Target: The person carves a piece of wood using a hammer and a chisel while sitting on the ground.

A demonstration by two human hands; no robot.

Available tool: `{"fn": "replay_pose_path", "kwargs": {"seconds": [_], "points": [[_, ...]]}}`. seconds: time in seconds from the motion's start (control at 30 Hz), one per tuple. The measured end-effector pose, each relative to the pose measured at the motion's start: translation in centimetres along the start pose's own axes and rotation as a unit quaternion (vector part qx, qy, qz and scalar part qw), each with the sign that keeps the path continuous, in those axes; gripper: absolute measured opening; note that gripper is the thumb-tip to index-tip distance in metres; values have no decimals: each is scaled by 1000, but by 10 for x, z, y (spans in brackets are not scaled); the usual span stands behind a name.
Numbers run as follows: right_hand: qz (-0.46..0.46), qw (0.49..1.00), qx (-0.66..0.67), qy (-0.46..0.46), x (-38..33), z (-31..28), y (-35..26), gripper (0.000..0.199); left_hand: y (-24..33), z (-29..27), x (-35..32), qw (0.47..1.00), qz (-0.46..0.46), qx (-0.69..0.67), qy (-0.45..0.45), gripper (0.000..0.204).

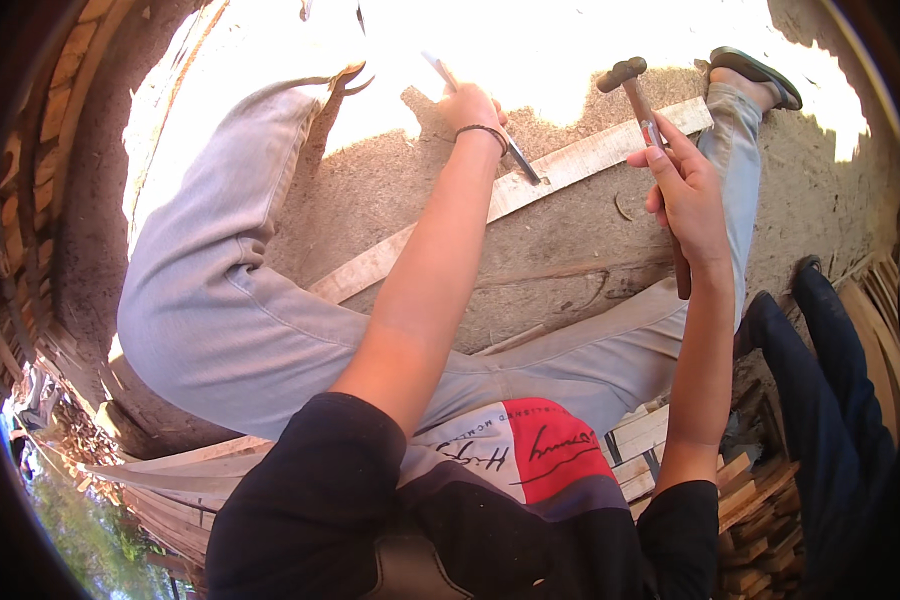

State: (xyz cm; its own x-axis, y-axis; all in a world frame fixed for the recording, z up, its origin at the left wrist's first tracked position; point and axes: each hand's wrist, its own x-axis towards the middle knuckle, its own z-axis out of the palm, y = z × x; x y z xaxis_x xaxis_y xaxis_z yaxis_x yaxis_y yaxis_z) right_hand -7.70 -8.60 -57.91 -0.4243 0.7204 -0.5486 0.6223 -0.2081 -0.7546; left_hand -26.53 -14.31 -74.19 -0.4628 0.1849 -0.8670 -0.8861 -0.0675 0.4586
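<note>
hands: right point(688, 185) grips hammer point(642, 120); left point(470, 105) closed on glare-washed chisel point(480, 110).

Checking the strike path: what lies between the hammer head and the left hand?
Head view: only a bare stretch of wooden slat and dirt between hammer head and left hand.
</note>
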Motion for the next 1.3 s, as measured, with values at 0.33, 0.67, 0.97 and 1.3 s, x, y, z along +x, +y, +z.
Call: {"fn": "replay_pose_path", "kwargs": {"seconds": [0.33,0.67,0.97,1.3], "points": [[-9,999,-48,-22,7,7,-11,47,-3,3,6,999,40,-1,-15,19],[-199,937,-284,-47,77,18,-85,42,-15,6,1,983,134,91,-86,48],[-405,756,-509,-81,113,77,-152,24,-22,4,-3,968,197,101,-115,51],[-367,659,-646,-116,122,57,-171,20,-26,11,-10,955,237,103,-148,41]]}}
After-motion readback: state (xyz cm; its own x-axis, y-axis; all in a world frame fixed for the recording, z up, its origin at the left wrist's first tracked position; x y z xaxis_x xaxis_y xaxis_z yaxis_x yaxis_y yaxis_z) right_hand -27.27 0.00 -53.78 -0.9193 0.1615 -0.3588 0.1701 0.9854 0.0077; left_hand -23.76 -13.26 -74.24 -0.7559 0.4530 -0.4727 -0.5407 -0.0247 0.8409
